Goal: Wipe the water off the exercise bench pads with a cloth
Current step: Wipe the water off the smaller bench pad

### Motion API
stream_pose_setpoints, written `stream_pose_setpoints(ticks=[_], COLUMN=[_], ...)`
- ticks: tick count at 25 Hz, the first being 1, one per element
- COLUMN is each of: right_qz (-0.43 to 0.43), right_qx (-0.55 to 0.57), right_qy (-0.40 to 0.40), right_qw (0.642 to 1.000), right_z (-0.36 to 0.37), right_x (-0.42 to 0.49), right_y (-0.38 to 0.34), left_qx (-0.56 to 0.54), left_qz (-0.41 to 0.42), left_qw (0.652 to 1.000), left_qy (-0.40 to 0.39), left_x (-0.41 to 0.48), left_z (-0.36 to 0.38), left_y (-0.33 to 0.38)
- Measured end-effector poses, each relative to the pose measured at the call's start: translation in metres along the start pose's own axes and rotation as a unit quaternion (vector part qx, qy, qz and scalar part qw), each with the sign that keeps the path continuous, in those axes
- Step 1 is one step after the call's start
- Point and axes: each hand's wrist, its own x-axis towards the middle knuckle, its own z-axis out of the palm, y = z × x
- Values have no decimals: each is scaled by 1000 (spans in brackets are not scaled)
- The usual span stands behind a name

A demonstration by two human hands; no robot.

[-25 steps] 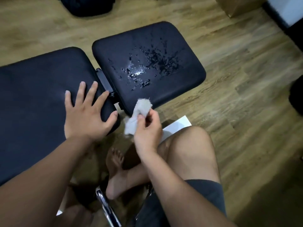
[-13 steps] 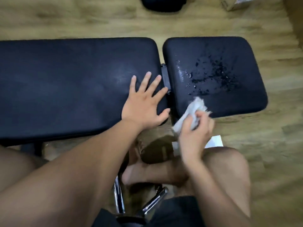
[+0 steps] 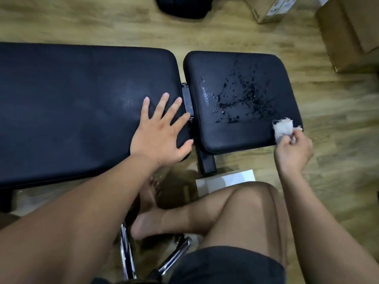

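right hand [image 3: 292,149] pinches crumpled white cloth [image 3: 283,128]; seat pad [image 3: 242,132] water-beaded.

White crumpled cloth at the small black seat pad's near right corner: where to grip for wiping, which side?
Pinch the bunched near end of the white crumpled cloth, coming from the near right edge of the small black seat pad, as the right hand does. It is a loose wad, frayed free end over the pad, so that end can probably meet the water droplets up-left.
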Motion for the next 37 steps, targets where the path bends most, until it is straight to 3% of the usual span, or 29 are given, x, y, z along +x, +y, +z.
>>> stream_pose_setpoints(ticks=[4, 6, 9, 13, 17, 18, 20, 23, 26, 29, 33, 35, 37], right_qz=[-191, -295, -419, -231, -105, -105, -189, -313, -370, -250, 35, 3, -114], right_qx=[13, 19, -29, -74, -119, -109, -51, 38, 45, 35, 29, 7, -25], right_qy=[-35, -71, -120, -44, -45, -34, -41, -110, -135, -80, -26, -14, -29], right_qw=[981, 953, 899, 969, 986, 988, 980, 943, 918, 964, 999, 1000, 993], right_z=[34, 44, 44, 16, 9, 16, 36, 51, 47, 21, 5, 17, 36], right_x=[-89, -138, -115, 15, 63, 41, -28, -124, -98, 2, 96, 78, 22], right_y=[-45, -76, -74, -5, 0, -14, -47, -92, -74, -20, 9, -7, -36], left_qx=[5, 4, -7, 0, 4, 3, 3, 1, -5, -4, -1, -1, -2], left_qz=[-5, -5, 1, -2, 3, 2, -5, 0, -1, -3, 0, -1, -2], left_qw=[1000, 1000, 1000, 1000, 1000, 1000, 1000, 1000, 1000, 1000, 1000, 1000, 1000], left_qy=[-5, -7, 1, 5, -4, -4, -4, -2, 9, 11, 13, 16, 15], left_x=[0, -1, 0, -1, 0, 0, -1, 0, 0, -1, 0, -1, 0], left_z=[-2, -2, -2, -1, -2, -2, -1, -2, -1, 0, 0, 0, -1], left_y=[-1, -1, -1, -2, -1, -1, -2, -1, -2, -2, -1, -1, -2])
